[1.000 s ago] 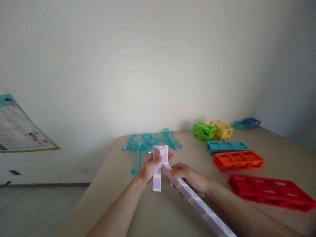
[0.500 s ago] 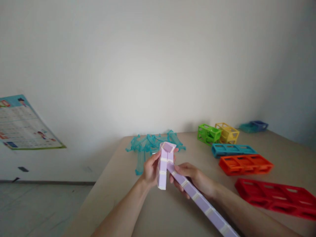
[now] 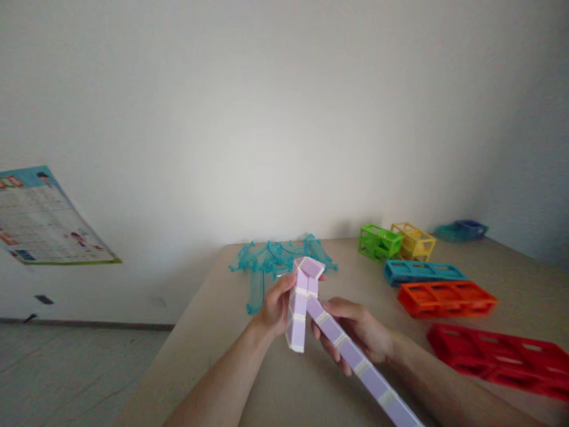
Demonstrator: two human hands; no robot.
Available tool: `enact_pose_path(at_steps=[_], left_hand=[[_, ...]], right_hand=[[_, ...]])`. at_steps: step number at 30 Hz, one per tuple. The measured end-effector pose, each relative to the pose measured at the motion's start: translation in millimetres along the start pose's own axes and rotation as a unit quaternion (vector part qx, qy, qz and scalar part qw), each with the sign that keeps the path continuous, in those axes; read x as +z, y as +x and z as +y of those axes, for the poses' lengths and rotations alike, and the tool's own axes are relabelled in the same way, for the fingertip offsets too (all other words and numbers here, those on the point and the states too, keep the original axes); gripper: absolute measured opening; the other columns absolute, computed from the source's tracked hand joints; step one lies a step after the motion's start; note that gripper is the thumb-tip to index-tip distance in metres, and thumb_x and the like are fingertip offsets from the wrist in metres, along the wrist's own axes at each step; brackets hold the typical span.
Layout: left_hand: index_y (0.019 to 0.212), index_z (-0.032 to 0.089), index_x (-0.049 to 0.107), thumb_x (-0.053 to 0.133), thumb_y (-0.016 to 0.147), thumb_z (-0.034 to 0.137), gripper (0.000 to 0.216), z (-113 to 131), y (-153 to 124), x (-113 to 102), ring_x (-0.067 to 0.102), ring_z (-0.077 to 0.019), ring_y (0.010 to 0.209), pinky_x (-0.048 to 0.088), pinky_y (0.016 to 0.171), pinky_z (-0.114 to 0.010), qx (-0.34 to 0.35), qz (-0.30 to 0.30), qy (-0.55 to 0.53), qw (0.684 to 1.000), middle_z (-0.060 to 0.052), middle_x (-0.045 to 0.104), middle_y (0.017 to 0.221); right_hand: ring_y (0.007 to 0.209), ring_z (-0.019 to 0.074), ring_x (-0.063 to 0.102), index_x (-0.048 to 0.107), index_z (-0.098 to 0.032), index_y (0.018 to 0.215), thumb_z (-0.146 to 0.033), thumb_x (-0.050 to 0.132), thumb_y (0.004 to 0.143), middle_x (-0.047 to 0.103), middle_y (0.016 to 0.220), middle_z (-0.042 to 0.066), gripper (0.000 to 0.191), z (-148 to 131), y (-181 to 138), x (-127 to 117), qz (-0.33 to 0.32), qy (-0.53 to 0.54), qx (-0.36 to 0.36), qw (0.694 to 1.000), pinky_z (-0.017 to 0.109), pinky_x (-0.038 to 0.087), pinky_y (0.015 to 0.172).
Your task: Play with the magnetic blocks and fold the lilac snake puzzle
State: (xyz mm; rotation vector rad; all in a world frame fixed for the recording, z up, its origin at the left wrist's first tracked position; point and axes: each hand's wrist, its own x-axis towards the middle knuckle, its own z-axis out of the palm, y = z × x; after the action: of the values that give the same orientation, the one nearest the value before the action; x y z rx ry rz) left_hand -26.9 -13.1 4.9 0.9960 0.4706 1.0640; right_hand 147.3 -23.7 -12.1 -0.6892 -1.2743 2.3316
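Note:
A long lavender snake puzzle (image 3: 351, 353) with pale bands between its segments is held up over the table. Its far end is folded over into a short hooked bundle, while the straight length slants down to the lower right and leaves the view. My left hand (image 3: 276, 305) is closed on the folded end from the left, thumb against its side. From the right, my right hand (image 3: 360, 329) grips the straight length near the fold, with its thumb on top and fingers curled beneath. Some fingertips of both hands are hidden behind the toy.
Translucent teal plastic pieces (image 3: 271, 258) lie at the table's back left. To the right are green (image 3: 379, 242) and yellow (image 3: 413, 240) frames, then blue (image 3: 424, 271), orange (image 3: 447, 298) and red (image 3: 498, 356) frame rows. Blue pieces (image 3: 462, 230) sit at the far corner. A wall stands behind.
Both hands and the snake puzzle have shifted slightly right and down in view. The folded end is tilted a little differently. Both grips remain.

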Motion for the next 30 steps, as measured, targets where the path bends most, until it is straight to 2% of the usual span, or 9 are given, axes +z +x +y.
enact_pose_path(at_steps=[5,9,12,16,19,21,23,26,30], left_hand=[[0.099,0.006,0.068,0.061,0.071,0.053,0.055,-4.3,0.4,-6.0,0.054,-0.0159,0.048,0.037,0.046,-0.025,-0.005,-0.019,-0.013,1.0,-0.006,0.06,0.061],[0.105,0.008,0.066,0.057,0.073,0.056,0.058,-3.7,1.5,-4.9,0.054,-0.0159,0.047,0.039,0.044,-0.027,-0.014,-0.042,-0.103,0.994,-0.009,0.065,0.071],[0.107,0.012,0.065,0.058,0.078,0.048,0.047,3.3,2.4,-2.6,0.06,-0.0169,0.06,0.044,0.052,-0.027,0.059,0.029,-0.183,0.981,-0.008,0.067,0.082],[0.106,0.016,0.066,0.06,0.081,0.04,0.036,9.4,5.1,-3.1,0.059,-0.0146,0.066,0.048,0.06,-0.028,0.158,0.123,-0.191,0.961,-0.007,0.067,0.091],[0.096,0.018,0.069,0.068,0.075,0.036,0.028,2.9,7.2,-3.5,0.06,-0.0152,0.073,0.049,0.066,-0.029,0.187,0.134,-0.104,0.968,-0.005,0.067,0.091],[0.093,0.019,0.071,0.07,0.075,0.036,0.025,-4.5,7.0,-1.5,0.06,-0.0173,0.08,0.049,0.071,-0.028,0.207,0.102,0.0,0.973,-0.005,0.067,0.09],[0.103,0.02,0.07,0.065,0.078,0.04,0.032,-10.9,4.9,2.3,0.059,-0.0219,0.092,0.048,0.077,-0.032,0.223,0.056,0.117,0.966,-0.008,0.065,0.098],[0.122,0.019,0.062,0.057,0.083,0.046,0.048,-15.2,0.8,7.6,0.053,-0.0275,0.105,0.047,0.086,-0.038,0.247,0.003,0.26,0.934,-0.013,0.057,0.115],[0.133,0.021,0.052,0.051,0.089,0.041,0.049,-16.7,0.0,7.6,0.05,-0.026,0.11,0.042,0.095,-0.041,0.313,-0.015,0.376,0.872,-0.014,0.054,0.12]], right_hand=[[0.029,0.0142,0.056,0.067,-0.009,0.078,-0.057,0.052,0.08,0.063,0.046,0.004,0.05,-2.0,-0.1,-1.9,-0.004,-0.022,-0.017,1.0,0.019,0.041,0.026],[0.036,0.0153,0.062,0.068,-0.008,0.094,-0.058,0.052,0.082,0.068,0.057,0.006,0.054,-2.0,-3.2,-5.1,-0.041,0.042,-0.041,0.997,0.017,0.042,0.028],[0.04,0.0119,0.063,0.065,-0.012,0.104,-0.045,0.059,0.083,0.067,0.061,0.002,0.04,-2.2,-3.6,-5.2,-0.037,0.123,-0.113,0.985,0.015,0.045,0.034],[0.058,0.0094,0.065,0.061,-0.018,0.109,-0.022,0.069,0.078,0.069,0.089,0.004,0.032,-7.0,2.0,-1.0,0.014,0.161,-0.228,0.96,0.016,0.052,0.048],[0.065,0.0097,0.062,0.064,-0.018,0.094,-0.028,0.067,0.082,0.067,0.092,0.005,0.017,-9.7,7.8,-0.4,0.061,0.18,-0.261,0.947,0.018,0.054,0.056],[0.064,0.0101,0.06,0.063,-0.017,0.09,-0.036,0.064,0.084,0.066,0.089,0.005,0.02,-9.9,10.7,-2.9,0.087,0.181,-0.269,0.942,0.019,0.052,0.053],[0.06,0.01,0.058,0.064,-0.017,0.089,-0.041,0.062,0.085,0.064,0.08,0.003,0.025,-9.7,12.4,-6.8,0.111,0.176,-0.277,0.938,0.019,0.05,0.049],[0.053,0.0093,0.055,0.064,-0.015,0.084,-0.036,0.063,0.084,0.061,0.064,0.0,0.021,-10.3,13.6,-12.6,0.141,0.161,-0.283,0.935,0.017,0.048,0.046],[0.057,0.0118,0.061,0.066,-0.017,0.086,-0.025,0.068,0.078,0.068,0.071,0.002,0.012,-11.0,15.0,-17.0,0.168,0.154,-0.303,0.925,0.019,0.05,0.049]])
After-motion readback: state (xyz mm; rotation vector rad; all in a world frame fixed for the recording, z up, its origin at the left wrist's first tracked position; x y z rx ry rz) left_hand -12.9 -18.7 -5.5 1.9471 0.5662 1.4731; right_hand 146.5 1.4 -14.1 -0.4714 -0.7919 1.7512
